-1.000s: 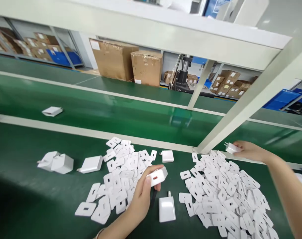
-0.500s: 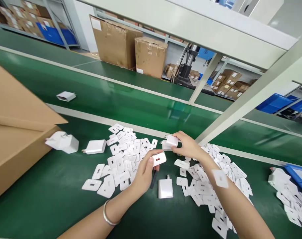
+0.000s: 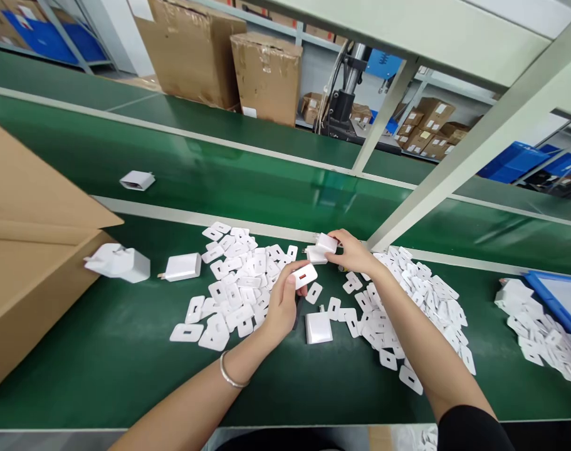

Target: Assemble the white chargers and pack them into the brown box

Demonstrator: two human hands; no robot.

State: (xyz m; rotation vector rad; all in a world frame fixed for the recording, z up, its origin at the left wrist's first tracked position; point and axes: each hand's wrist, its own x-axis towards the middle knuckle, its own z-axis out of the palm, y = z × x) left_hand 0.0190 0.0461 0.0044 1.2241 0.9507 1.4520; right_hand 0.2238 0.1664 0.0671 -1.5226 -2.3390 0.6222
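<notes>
Now the right hand [image 3: 355, 250] has carried its white charger [image 3: 326, 243] in from the bench's far edge, setting it against another charger [image 3: 316, 255]. Meanwhile the left hand [image 3: 280, 304] still grips an orange-port charger [image 3: 305, 275], so pieces are gathering mid-bench.

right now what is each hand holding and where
Left hand: white charger with orange port, gripped by its sides. Right hand: plain white charger, pinched at one end.

white charger [image 3: 305, 276] held, second charger [image 3: 323, 245] gripped

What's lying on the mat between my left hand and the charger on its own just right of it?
In the head view, only bare green mat and a dark stick-like thing below the left hand separate it from the lone charger; that hand holds another charger.
</notes>
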